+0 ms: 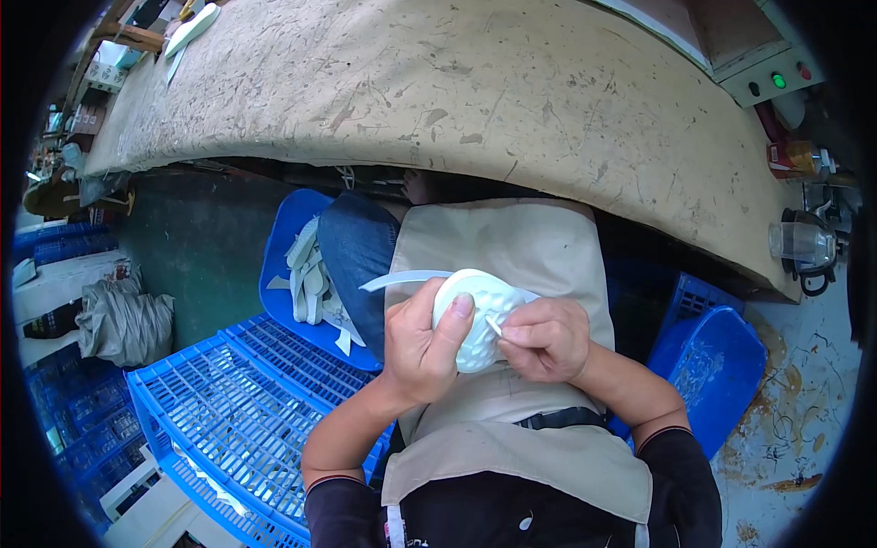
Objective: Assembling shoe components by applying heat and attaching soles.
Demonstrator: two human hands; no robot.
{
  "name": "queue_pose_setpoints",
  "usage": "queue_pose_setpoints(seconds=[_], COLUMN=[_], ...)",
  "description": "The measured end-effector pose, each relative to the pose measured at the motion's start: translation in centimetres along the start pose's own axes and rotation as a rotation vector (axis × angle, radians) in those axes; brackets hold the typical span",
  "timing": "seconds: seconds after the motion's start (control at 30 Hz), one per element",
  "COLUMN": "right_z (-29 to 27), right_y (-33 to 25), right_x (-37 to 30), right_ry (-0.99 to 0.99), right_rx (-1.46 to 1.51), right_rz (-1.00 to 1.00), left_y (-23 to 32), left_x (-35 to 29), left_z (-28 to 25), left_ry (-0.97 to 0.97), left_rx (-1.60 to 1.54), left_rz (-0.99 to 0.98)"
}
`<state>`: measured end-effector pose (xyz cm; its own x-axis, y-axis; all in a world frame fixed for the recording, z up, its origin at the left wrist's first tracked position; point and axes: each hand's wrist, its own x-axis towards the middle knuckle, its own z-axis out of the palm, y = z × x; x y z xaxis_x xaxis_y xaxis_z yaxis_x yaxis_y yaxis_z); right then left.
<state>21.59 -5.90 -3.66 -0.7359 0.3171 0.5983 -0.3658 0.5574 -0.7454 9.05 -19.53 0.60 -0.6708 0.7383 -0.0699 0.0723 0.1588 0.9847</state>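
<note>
Over my lap, my left hand (422, 345) is closed around a white shoe sole (473, 345), its thumb pressed on the upward face. That face has a smooth rim and a bumpy middle. A thin white strip (407, 278) sticks out to the left from behind the sole. At the sole's right side, my right hand (550, 336) pinches a small, pale, narrow piece (494, 325) between thumb and fingers. Its tip is against or just above the bumpy surface; whether it is joined to the sole I cannot tell.
A worn beige-covered workbench (438, 100) curves across the far side, with another sole (192, 29) at its left end. Left of my knee, a blue bin (277, 256) holds several soles. A blue crate (247, 393) stands nearer; another blue bin (722, 384) is at right.
</note>
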Motion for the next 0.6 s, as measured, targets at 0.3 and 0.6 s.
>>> queue_pose_setpoints(seconds=[0.3, 0.6], right_z=[0.2, 0.8], right_y=[-0.2, -0.1], right_x=[-0.4, 0.4], right_ry=[0.005, 0.103], right_rx=[0.159, 0.643], right_rz=[0.162, 0.741], left_y=[-0.6, -0.7], left_x=[-1.0, -0.2], left_z=[-0.3, 0.0], left_ry=[0.042, 0.084], left_rx=[0.004, 0.014], left_rz=[-0.021, -0.069])
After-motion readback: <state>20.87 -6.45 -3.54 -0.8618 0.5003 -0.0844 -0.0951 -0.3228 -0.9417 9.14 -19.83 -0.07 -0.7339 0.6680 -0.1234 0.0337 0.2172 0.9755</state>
